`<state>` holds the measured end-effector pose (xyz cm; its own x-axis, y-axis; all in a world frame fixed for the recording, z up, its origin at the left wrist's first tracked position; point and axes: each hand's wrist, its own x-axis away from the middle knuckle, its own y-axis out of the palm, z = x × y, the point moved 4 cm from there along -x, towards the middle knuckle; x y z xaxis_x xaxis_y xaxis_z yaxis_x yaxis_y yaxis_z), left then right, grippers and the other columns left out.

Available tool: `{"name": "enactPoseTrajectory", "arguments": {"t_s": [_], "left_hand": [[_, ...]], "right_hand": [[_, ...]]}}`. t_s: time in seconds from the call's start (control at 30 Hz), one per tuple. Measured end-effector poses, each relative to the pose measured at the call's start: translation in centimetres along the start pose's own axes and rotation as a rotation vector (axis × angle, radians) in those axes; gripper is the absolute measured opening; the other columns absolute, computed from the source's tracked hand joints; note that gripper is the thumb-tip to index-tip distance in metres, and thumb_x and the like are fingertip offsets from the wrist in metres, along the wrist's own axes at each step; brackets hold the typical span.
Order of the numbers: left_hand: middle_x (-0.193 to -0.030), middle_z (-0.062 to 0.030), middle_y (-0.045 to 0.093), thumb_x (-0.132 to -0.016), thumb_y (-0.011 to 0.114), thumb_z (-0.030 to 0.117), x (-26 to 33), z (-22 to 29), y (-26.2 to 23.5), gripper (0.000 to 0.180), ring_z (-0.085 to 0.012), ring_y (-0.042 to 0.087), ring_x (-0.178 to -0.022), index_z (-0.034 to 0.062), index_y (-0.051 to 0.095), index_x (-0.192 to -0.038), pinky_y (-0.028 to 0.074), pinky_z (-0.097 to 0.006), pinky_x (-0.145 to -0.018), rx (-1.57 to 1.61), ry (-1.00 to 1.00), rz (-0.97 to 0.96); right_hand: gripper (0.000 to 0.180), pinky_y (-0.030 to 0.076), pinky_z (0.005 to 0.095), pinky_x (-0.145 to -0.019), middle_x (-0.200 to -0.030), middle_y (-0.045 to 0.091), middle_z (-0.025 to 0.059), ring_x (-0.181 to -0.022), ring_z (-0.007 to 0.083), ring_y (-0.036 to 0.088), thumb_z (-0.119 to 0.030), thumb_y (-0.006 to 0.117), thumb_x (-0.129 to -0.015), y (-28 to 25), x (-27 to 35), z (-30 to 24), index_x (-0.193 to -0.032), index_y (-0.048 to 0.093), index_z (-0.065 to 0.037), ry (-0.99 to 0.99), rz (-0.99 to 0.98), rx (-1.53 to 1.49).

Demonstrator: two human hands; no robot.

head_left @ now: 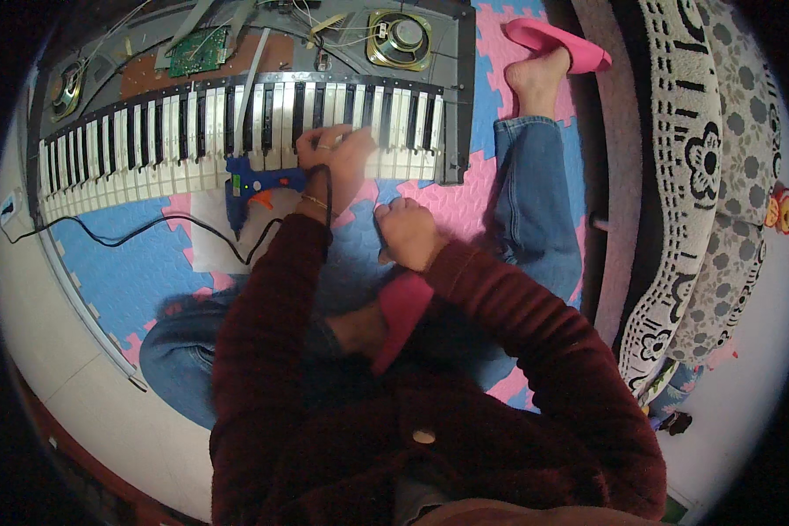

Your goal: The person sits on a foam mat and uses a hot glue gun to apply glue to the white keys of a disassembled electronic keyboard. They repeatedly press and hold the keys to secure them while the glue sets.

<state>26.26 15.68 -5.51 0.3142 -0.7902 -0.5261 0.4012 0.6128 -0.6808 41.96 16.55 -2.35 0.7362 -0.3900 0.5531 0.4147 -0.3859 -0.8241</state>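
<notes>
An opened electronic keyboard (177,131) lies in front of me, with its row of white and black keys along the near side. My left hand (337,159) rests on the front of the keys with its fingers apart, a ring on one finger. Just left of it, a blue glue gun (244,188) with an orange trigger lies against the key edge, its rear end close to my wrist. A black cord (328,197) passes over that wrist. My right hand (409,235) hovers over the mat with fingers curled in; whatever they hold, if anything, is hidden.
Inside the casing are a green circuit board (200,53), loose wires and a round speaker (400,39). A white sheet (223,238) lies under the glue gun's nozzle on the foam mat (114,254). Pink slippers (559,44) are on my feet. A patterned cover (688,158) hangs at the right.
</notes>
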Motion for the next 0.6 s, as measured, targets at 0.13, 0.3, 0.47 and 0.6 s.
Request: {"name": "enactPoseTrajectory", "arguments": {"t_s": [0.13, 0.3, 0.47, 0.6], "left_hand": [[-0.107, 0.0072, 0.073, -0.077, 0.073, 0.012, 0.21, 0.11, 0.28, 0.014, -0.0174, 0.063, -0.102, 0.0158, 0.076, -0.09, 0.041, -0.045, -0.093, -0.02, 0.003, 0.027], [-0.108, 0.0082, 0.073, -0.076, 0.073, 0.013, 0.35, -0.13, 0.41, 0.013, -0.0173, 0.063, -0.102, 0.0167, 0.075, -0.089, 0.04, -0.044, -0.094, -0.036, 0.014, 0.022], [-0.11, 0.0089, 0.072, -0.076, 0.074, 0.014, 0.05, 0.11, 0.09, 0.014, -0.017, 0.063, -0.103, 0.0174, 0.075, -0.089, 0.04, -0.044, -0.094, -0.043, 0.034, 0.006], [-0.11, 0.009, 0.072, -0.075, 0.074, 0.013, -0.23, 0.48, -0.11, 0.015, -0.017, 0.062, -0.104, 0.0172, 0.075, -0.09, 0.04, -0.046, -0.094, -0.077, 0.051, 0.012]], "right_hand": [[0.068, 0.056, 0.041, -0.078, -0.097, 0.066, 0.014, -0.093, 0.0313, 0.065, -0.035, 0.093, -0.051, 0.01, 0.19, -0.03, -0.103, 0.063, -0.003, -0.004, 0.006, 0.01], [0.068, 0.056, 0.0407, -0.077, -0.097, 0.066, 0.0142, -0.092, 0.031, 0.065, -0.035, 0.093, -0.052, -0.01, 0.19, 0.02, -0.103, 0.063, -0.002, -0.017, -0.007, 0.018], [0.068, 0.056, 0.0411, -0.079, -0.098, 0.066, 0.0147, -0.094, 0.0318, 0.065, -0.036, 0.093, -0.053, -0.2, 0.14, -0.03, -0.103, 0.062, -0.002, -0.007, -0.02, 0.005], [0.067, 0.056, 0.0415, -0.08, -0.099, 0.066, 0.0151, -0.095, 0.0327, 0.065, -0.035, 0.093, -0.053, -0.35, 0.25, -0.09, -0.103, 0.062, -0.002, -0.017, -0.018, -0.006]]}}
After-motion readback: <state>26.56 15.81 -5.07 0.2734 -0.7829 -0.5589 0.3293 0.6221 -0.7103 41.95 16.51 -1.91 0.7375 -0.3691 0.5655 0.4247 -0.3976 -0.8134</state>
